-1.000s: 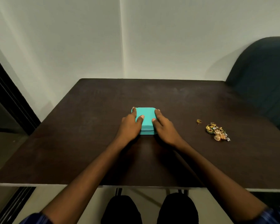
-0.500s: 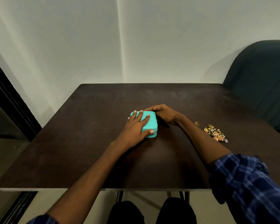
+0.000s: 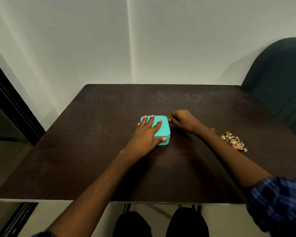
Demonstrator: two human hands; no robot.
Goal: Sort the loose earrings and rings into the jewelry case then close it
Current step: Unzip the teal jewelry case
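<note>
A closed turquoise jewelry case sits in the middle of the dark table. My left hand lies flat on its lid with fingers straight and the thumb against the front side. My right hand is at the case's far right corner, fingers curled and fingertips pinched together on what looks like the zip pull. A pile of gold earrings and rings lies on the table to the right, with a single gold ring just left of it.
A dark green padded chair stands at the table's far right corner. A pale wall rises behind the table. A dark door frame runs along the left. My knees show below the table's near edge.
Both hands left the case's near side. My left hand moved onto the lid and my right hand went round to the far right corner.
</note>
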